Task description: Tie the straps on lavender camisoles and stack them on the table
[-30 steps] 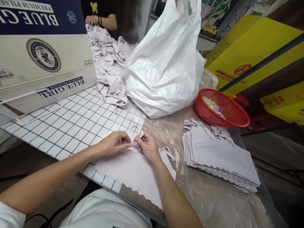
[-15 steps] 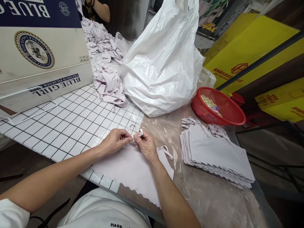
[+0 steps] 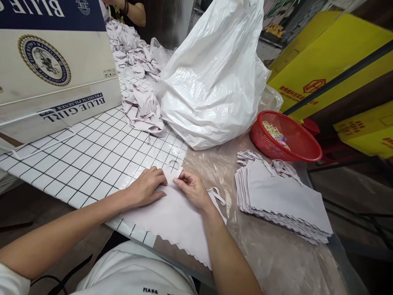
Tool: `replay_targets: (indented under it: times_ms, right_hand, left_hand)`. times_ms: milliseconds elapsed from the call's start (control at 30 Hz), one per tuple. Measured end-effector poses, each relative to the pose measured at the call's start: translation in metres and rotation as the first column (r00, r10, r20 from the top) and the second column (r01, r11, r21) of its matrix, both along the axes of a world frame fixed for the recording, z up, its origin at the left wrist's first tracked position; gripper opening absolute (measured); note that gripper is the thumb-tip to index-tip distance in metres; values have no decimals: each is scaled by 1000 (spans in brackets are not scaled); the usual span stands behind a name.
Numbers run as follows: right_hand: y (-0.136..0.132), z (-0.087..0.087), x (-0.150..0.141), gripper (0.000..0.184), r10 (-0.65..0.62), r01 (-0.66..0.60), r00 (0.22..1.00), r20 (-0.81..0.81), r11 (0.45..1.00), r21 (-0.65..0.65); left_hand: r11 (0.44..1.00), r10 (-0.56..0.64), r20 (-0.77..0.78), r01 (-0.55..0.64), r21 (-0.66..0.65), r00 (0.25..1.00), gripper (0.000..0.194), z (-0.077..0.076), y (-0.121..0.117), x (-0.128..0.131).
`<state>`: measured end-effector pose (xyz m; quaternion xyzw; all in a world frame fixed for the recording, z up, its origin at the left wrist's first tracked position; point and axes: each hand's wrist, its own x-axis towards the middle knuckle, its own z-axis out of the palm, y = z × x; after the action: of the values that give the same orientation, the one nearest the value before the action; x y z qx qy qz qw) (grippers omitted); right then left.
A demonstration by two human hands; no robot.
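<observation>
A pale lilac camisole (image 3: 175,217) with a wavy hem lies flat on the table in front of me, its thin straps at the top. My left hand (image 3: 148,186) rests on its upper left part, thumb apart from the bent fingers. At the top edge, close to one strap, my right hand (image 3: 192,188) pinches the camisole between thumb and fingers. A loose strap loop sticks out just right of that wrist. To the right sits a neat stack of folded camisoles (image 3: 276,192), straps gathered at its far end.
Behind my hands stands a big white plastic bag (image 3: 211,90). A red basket (image 3: 285,141) with small pale pieces is at right. The checked tabletop (image 3: 92,155) holds a beer carton (image 3: 55,98) and a heap of lilac garments (image 3: 132,53). Another person's arm (image 3: 135,14) shows at the back.
My left fingers have parted from the pinch beside my right hand and come down onto the camisole. The white strap end that stood up from my right fingers no longer shows there.
</observation>
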<state>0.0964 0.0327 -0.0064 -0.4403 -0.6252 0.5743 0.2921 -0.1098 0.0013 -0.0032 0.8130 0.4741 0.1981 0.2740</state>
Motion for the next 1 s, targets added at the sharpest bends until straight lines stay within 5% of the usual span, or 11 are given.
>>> replay_targets:
  times_ms: [333,1000]
  right_hand:
    - [-4,17,5,21,195,-222,951,242,971,92]
    - [-5,21,5,19,230,-277,936,266,949,152]
  left_hand:
    - [999,-12,51,15,-44,999,3,-7,-5,2]
    - [994,6,76,2,-112,997,9,-3,-3,6]
